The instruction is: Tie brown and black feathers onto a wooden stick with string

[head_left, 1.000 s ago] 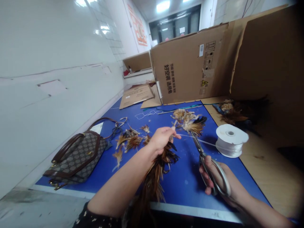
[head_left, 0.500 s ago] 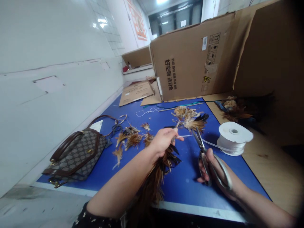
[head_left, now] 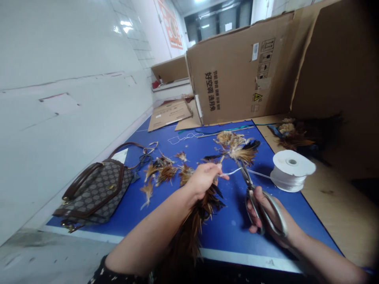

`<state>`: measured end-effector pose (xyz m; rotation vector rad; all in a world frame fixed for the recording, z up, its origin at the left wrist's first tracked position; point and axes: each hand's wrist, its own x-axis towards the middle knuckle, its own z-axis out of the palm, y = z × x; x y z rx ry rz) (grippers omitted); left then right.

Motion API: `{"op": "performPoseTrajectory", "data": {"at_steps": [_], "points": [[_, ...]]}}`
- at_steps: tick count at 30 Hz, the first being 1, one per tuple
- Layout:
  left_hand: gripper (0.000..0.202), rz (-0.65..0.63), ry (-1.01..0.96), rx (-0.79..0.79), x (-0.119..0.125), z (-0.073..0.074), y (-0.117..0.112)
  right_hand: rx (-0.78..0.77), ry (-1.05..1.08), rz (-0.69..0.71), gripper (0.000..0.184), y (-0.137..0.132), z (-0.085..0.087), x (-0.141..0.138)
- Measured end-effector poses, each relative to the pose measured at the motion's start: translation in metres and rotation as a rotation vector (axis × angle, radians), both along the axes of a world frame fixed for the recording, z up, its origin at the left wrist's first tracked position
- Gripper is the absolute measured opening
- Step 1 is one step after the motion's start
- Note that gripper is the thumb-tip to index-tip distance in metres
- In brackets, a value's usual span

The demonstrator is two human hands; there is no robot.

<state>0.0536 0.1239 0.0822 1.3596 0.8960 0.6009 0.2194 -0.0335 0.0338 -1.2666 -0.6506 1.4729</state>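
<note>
Your left hand [head_left: 204, 179] grips a feather bundle [head_left: 209, 205] and pinches white cord [head_left: 231, 173], which has slackened into a curve as the scissors [head_left: 250, 186], held in your curled right hand [head_left: 269, 206], have narrowed; it's probably severed at the blades. The spool [head_left: 288, 180] stands just ahead of your right hand.

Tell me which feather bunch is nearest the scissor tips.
The tan bunch with black feathers, just beyond the scissors; the other bunches are farther off.
</note>
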Motion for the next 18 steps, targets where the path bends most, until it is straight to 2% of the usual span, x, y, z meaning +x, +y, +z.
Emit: {"op": "performPoseTrajectory", "data": {"at_steps": [6,9,11,15,18], "points": [[0.039,0.024,-0.013,-0.021,-0.006,-0.002,0.001,-0.09,-0.16,-0.055,0.059,0.01,-0.001,0.009],[0.039,0.057,-0.041,-0.05,-0.01,-0.004,0.001,-0.128,-0.347,0.026,0.054,0.021,-0.002,0.029],[0.04,0.067,-0.063,-0.076,-0.011,-0.005,0.0,-0.128,-0.621,0.128,0.051,0.029,-0.002,0.044],[0.042,0.055,-0.083,-0.108,-0.01,-0.008,-0.004,0.049,-1.278,0.224,0.05,0.037,-0.002,0.061],[0.044,0.055,-0.087,-0.119,-0.006,-0.013,-0.009,0.135,-1.528,0.257,0.041,0.037,-0.003,0.061]]}}
